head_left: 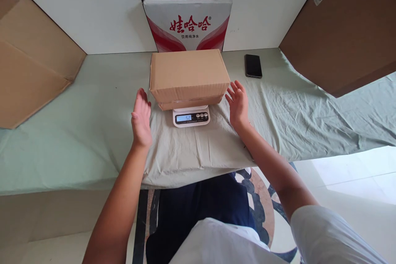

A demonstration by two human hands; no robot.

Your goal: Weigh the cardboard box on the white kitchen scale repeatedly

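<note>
A brown cardboard box rests on a small white digital scale, whose weighing plate is mostly hidden beneath it. The lit display seems to read 52, though small marks are hard to make out. To the left of the box is my left hand, palm turned inward, fingers stretched out and holding nothing. My right hand is beside the box's right front corner with its fingers spread. Those fingertips are very close to the cardboard; whether they touch it I cannot tell.
A black phone lies at the back right on the green cloth. Behind stands a white and red printed carton against white panels. Large cardboard pieces flank the table at left and right.
</note>
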